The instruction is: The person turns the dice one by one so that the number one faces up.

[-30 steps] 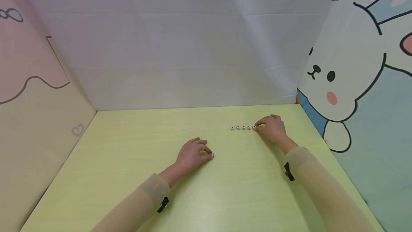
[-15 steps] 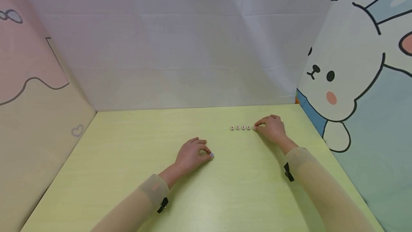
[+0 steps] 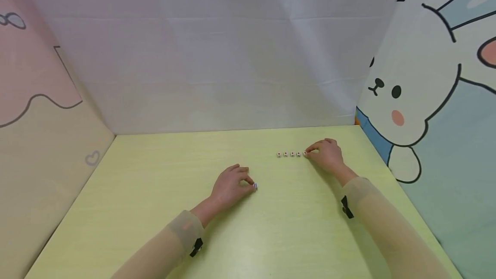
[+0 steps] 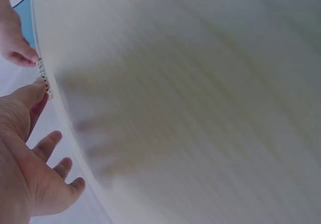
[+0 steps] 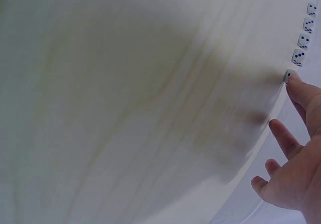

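Observation:
Between the thumb and index finger of my left hand [image 3: 231,186] is a small white die with dark pips [image 3: 255,186], near the middle of the table. Its other fingers stretch out free. Farther back and to the right, several white dice [image 3: 292,154] stand in a straight, slightly spaced row. My right hand [image 3: 327,155] pinches the die at the row's right end [image 5: 289,76], which its fingertips partly cover. In the right wrist view, the neighbouring dice [image 5: 303,41] show dark blue pips; seen from the head, their tops carry red spots.
A pale yellow wood-grain table [image 3: 155,167] lies under both hands. Behind it hangs a white cloth wall [image 3: 232,63]. A rabbit-printed panel [image 3: 438,162] borders the right side, and a pink and cream panel [image 3: 38,150] the left.

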### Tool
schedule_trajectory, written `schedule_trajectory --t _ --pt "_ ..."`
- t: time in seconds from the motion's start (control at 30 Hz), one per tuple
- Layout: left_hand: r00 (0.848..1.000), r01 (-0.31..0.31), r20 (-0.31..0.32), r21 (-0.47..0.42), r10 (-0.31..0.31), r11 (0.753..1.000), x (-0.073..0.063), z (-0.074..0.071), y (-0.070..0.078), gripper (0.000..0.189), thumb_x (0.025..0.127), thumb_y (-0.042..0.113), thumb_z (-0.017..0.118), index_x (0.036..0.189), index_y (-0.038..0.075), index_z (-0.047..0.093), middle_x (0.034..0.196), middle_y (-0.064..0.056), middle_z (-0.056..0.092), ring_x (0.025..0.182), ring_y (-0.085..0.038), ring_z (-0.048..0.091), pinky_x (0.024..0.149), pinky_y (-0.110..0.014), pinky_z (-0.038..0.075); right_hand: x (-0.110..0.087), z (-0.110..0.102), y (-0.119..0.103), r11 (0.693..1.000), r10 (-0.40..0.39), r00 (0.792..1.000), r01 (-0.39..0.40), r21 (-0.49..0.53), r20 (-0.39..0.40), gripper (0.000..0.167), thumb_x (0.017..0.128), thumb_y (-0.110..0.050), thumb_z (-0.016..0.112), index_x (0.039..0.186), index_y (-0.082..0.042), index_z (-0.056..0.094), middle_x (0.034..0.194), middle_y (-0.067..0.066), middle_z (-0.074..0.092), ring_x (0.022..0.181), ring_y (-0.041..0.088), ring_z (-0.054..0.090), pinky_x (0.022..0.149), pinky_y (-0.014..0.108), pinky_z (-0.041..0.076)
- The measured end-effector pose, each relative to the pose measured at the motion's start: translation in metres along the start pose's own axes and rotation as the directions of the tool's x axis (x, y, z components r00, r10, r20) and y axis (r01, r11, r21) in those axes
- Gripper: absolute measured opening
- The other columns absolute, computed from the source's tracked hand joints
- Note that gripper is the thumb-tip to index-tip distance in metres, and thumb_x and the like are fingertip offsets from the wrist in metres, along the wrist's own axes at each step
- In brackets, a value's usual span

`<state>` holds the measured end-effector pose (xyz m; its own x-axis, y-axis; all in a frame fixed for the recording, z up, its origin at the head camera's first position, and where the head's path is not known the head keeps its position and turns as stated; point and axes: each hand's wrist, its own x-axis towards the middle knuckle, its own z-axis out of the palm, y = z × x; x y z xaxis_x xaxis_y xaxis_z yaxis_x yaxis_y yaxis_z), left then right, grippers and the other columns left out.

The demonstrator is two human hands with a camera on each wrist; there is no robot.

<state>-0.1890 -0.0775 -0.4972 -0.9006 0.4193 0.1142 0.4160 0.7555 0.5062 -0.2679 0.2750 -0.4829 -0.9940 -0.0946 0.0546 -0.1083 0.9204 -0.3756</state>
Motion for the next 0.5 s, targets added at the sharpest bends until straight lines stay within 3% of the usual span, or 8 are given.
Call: schedule_trajectory --t 0.1,0.17,0.33,0.5 --pt "0.999 0.013 -0.027 -0.149 -0.018 0.989 0.001 -0.004 -0.002 0.012 0.092 0.033 0.079 0.096 0.023 0.082 0.144 -0.007 0.060 0.146 -0.034 0.040 0.119 -0.053 0.030 0.000 0.000 -0.002 1.000 -0.001 1.000 0.001 0.001 0.000 0.025 0.098 -0.030 0.070 0.111 -0.012 0.080 0.130 0.019 0.067 0.142 0.054 0.029 0.110 0.071 0.026" --pt "0.998 0.024 -0.041 -0.273 -0.037 0.962 0.001 -0.007 -0.003 0.011 0.091 0.032 0.080 0.097 0.023 0.082 0.145 -0.007 0.059 0.147 -0.033 0.037 0.119 -0.055 0.028 -0.001 -0.001 -0.002 1.000 -0.001 1.000 0.001 0.002 0.001 0.025 0.098 -0.030 0.070 0.112 -0.011 0.080 0.130 0.019 0.067 0.142 0.053 0.029 0.110 0.072 0.026" --pt "0.993 0.072 -0.045 -0.533 -0.113 0.843 0.001 -0.015 -0.004 0.014 0.090 0.037 0.080 0.101 0.027 0.081 0.150 0.002 0.055 0.152 -0.024 0.026 0.121 -0.060 0.019 -0.002 -0.001 -0.003 1.000 -0.004 1.000 0.004 0.005 0.000 0.025 0.098 -0.030 0.070 0.112 -0.011 0.080 0.129 0.020 0.067 0.141 0.054 0.029 0.109 0.072 0.026" --pt "0.986 0.087 -0.047 -0.680 -0.162 0.728 0.001 -0.018 -0.004 0.022 0.090 0.041 0.080 0.106 0.026 0.080 0.152 0.004 0.052 0.154 -0.023 0.021 0.121 -0.063 0.013 -0.003 -0.001 -0.003 1.000 -0.006 1.000 0.006 0.016 -0.002 0.025 0.098 -0.029 0.070 0.111 -0.011 0.080 0.129 0.020 0.067 0.141 0.055 0.029 0.109 0.073 0.026"
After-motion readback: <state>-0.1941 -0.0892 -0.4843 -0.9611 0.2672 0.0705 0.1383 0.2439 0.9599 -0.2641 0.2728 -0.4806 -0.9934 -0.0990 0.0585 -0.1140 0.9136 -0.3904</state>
